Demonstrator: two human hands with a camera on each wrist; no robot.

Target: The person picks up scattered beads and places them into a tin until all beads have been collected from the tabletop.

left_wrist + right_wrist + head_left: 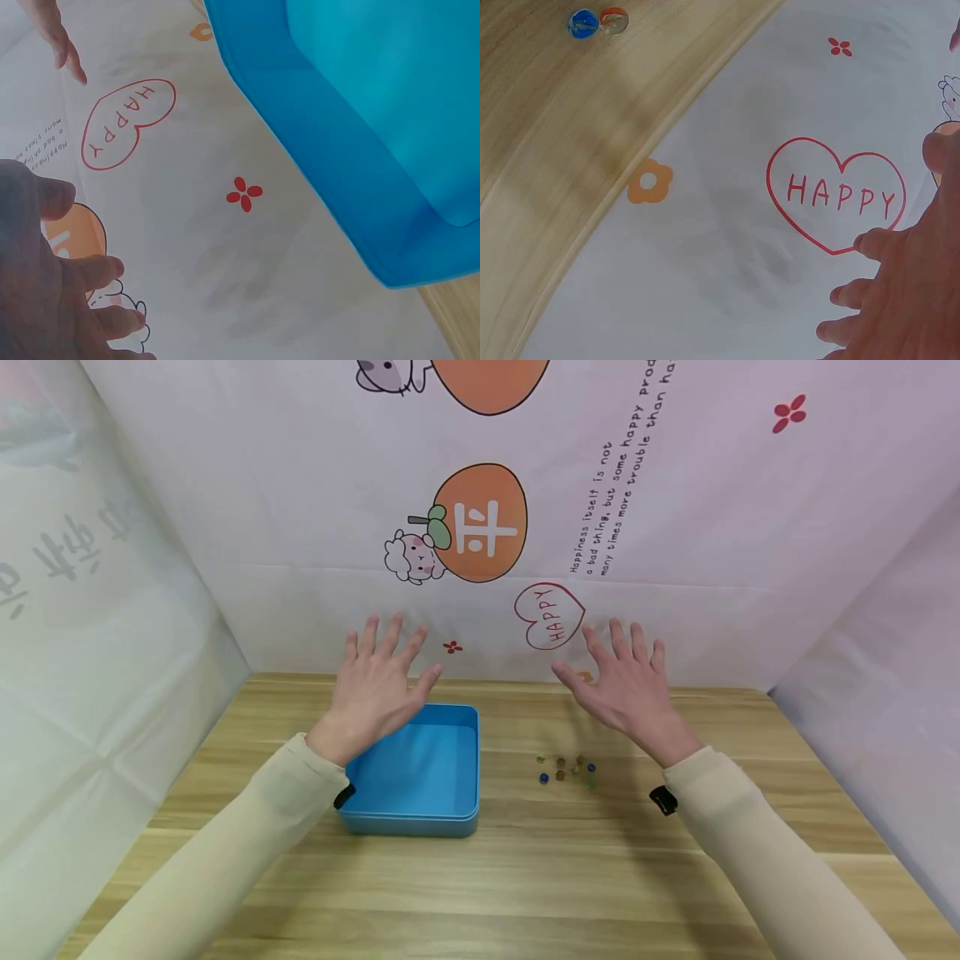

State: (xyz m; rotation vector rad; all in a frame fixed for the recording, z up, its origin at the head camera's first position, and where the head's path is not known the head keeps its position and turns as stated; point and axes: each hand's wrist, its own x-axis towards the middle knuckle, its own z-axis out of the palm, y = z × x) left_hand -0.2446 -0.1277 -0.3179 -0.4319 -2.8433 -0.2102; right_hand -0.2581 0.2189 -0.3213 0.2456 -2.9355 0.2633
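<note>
My left hand (378, 693) hovers over the back left of a blue square box (408, 827), fingers spread and nothing held. The box stands without a lid, and only its bare blue bottom shows inside. On the right, my right hand (626, 693) is raised with its fingers fanned out, holding nothing. Several small glass marbles lie loose on the wood between the box and my right forearm, among them a blue marble (543, 778) and a brown marble (560, 775). In the right wrist view a blue marble (583, 24) sits beside an orange-and-clear marble (615, 21).
The wooden table (525, 893) runs back to a white printed cloth (300, 527) hanging upright behind it. More white cloth hangs along the left and right sides. A black wrist strap (663, 800) shows under the right sleeve.
</note>
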